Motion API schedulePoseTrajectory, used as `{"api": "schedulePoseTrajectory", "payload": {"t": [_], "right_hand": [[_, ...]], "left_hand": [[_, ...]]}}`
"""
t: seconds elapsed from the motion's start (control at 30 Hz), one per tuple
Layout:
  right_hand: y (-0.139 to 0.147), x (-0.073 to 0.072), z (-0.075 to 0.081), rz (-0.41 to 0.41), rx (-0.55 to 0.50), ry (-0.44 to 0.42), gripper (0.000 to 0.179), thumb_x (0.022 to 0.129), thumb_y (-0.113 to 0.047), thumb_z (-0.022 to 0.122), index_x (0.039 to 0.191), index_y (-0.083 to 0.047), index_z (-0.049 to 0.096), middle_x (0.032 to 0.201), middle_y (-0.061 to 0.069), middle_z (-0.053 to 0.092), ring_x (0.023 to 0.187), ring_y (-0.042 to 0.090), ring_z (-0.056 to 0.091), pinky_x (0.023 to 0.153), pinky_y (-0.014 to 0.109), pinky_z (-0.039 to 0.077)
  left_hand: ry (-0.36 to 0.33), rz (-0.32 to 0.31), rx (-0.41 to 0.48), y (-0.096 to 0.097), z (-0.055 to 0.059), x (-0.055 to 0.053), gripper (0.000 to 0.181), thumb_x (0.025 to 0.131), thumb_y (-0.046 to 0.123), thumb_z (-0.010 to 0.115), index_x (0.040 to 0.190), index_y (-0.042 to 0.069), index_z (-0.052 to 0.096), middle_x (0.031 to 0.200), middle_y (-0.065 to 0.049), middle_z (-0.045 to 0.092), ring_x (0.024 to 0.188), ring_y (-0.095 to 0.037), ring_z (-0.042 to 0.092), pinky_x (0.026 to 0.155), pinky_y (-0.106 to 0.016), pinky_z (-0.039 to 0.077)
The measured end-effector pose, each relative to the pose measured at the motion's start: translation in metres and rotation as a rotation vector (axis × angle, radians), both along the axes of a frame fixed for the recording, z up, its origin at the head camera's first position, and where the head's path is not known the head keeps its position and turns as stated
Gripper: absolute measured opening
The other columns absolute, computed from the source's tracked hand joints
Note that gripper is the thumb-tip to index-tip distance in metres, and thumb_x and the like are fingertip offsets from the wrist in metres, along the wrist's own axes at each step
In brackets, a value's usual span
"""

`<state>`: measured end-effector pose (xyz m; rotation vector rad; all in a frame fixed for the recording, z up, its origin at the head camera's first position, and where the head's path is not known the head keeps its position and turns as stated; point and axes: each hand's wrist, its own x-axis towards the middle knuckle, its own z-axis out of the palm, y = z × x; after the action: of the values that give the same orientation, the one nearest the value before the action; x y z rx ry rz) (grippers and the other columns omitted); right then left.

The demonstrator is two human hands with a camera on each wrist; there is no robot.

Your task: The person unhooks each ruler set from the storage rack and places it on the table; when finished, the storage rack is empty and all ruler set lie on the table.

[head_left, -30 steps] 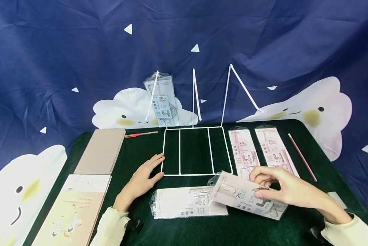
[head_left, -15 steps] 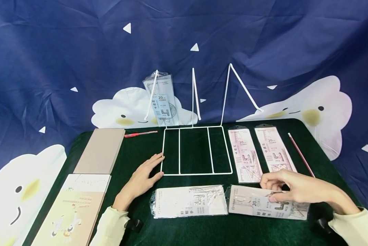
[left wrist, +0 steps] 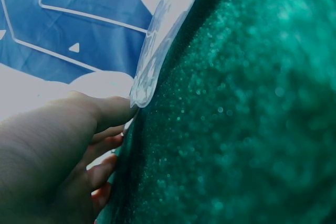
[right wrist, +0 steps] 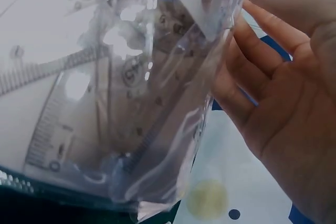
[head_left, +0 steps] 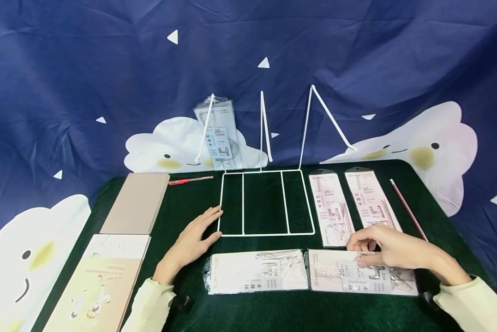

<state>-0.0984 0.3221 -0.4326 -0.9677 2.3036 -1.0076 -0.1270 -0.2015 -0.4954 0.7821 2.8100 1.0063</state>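
Note:
My right hand [head_left: 391,246] pinches the far long edge of a pink ruler set in a clear packet [head_left: 325,272], which lies at the front right. Ruler markings show through its plastic [right wrist: 79,108] in the right wrist view, with the fingers along its edge. A second, paler ruler set [head_left: 240,274] lies end to end with it on the left. My left hand [head_left: 192,240] rests on the table with relaxed fingers, fingertips at the left side of a white wire rack [head_left: 242,203]. A bluish ruler set [head_left: 225,133] hangs from the rack's left hook.
Two more pink ruler sets [head_left: 330,207] lie right of the rack, with a pencil [head_left: 409,210] beyond them. On the left are a plain notebook [head_left: 136,203], an illustrated book [head_left: 96,281] and a red pen [head_left: 190,180]. The rack's tall prongs [head_left: 306,124] rise at the back.
The right hand has brought the pink ruler set down from a tilt, over the paler one's end, to lie flat beside it on the right. The left hand has stayed put.

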Motion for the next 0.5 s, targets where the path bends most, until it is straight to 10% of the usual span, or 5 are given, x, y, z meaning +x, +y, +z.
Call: {"api": "schedulePoseTrajectory", "payload": {"t": [0.5], "right_hand": [[-0.011,0.004,-0.002,-0.086,0.140,0.157,0.025,0.086,-0.022,0.086,0.105,-0.029,0.072,0.089,-0.017,0.064,0.080,0.003,0.057,0.068,0.026,0.050]], "left_hand": [[-0.010,0.012,-0.005,0.001,0.001,0.000,0.061,0.105,0.030,0.064,0.160,0.013,0.044,0.170,-0.006,0.034,0.157,-0.032,0.027,0.123,-0.063,0.024]]}}
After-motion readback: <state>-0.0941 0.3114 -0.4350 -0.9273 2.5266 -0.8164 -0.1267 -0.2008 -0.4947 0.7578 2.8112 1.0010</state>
